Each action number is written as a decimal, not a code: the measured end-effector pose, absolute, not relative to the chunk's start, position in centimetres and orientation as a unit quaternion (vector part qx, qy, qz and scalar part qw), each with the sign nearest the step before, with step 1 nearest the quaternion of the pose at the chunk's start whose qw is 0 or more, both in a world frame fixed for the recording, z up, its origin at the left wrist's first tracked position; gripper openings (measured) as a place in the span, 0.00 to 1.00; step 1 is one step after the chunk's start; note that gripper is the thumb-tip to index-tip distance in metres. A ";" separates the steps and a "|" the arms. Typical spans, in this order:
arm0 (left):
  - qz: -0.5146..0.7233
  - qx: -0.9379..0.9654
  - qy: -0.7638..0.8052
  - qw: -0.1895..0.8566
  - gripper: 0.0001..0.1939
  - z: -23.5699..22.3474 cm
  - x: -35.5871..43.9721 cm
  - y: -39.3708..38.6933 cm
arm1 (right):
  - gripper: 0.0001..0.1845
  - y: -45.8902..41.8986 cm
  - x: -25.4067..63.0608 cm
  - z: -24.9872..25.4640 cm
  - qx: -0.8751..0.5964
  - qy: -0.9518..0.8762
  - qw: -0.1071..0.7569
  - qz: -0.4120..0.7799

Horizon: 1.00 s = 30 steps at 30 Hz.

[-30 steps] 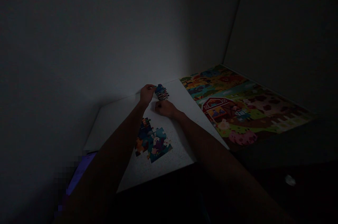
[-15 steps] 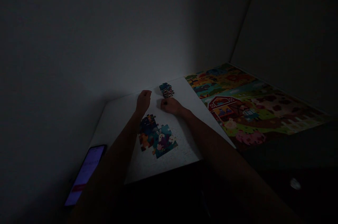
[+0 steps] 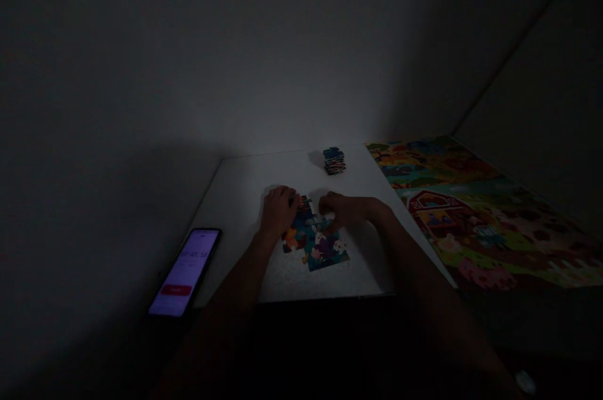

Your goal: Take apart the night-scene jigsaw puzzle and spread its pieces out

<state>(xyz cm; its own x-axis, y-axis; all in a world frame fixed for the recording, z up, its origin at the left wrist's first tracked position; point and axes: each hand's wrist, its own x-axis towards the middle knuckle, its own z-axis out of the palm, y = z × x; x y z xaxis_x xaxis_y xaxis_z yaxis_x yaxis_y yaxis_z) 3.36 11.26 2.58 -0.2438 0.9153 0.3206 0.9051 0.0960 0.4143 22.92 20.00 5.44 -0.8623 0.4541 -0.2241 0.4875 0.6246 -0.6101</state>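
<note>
A partly joined jigsaw puzzle (image 3: 325, 246) with a white rabbit and other cartoon animals lies on a white board (image 3: 245, 189). My left hand (image 3: 279, 210) rests at its upper left edge, fingers stretched out and laid down against the pieces. At the upper right edge is my right hand (image 3: 347, 208), its thumb and bent forefinger apart, with the thumb over the teal part of the puzzle. Dim light hides whether a loose piece lies under those fingers. Behind the hands stands a stack of puzzle pieces (image 3: 334, 161).
A lit phone (image 3: 186, 271) showing a timer lies left of the board. To the right are colourful farm and animal pictures (image 3: 471, 224). A wall (image 3: 282, 73) rises behind the board's far edge. Something small and pale (image 3: 525, 381) shows at lower right.
Both hands have come down from beyond the puzzle onto its upper edges. The left fingers have unfolded and the right thumb and forefinger have parted. The view has shifted left.
</note>
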 end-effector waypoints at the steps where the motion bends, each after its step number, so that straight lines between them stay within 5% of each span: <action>1: 0.269 0.608 0.747 0.002 0.13 3.1 3.3 10.8 | 0.25 19.9 23.0 5.4 0.262 0.903 0.028 -0.339; 8: 0.250 0.477 0.828 -0.155 0.21 4.3 2.5 0.5 | 0.20 20.3 23.3 5.0 0.241 0.901 0.040 -0.359; 16: 0.263 0.534 0.802 -0.048 0.18 1.2 5.6 -3.3 | 0.15 20.0 23.7 5.0 0.252 0.891 0.023 -0.376; 24: 0.256 0.548 0.793 -0.075 0.14 1.4 6.1 -3.1 | 0.28 16.9 25.2 3.3 0.313 0.882 -0.077 -0.343; 30: 0.225 0.536 0.805 -0.118 0.15 1.9 4.9 -3.2 | 0.21 15.2 25.8 2.1 0.336 0.873 -0.164 -0.313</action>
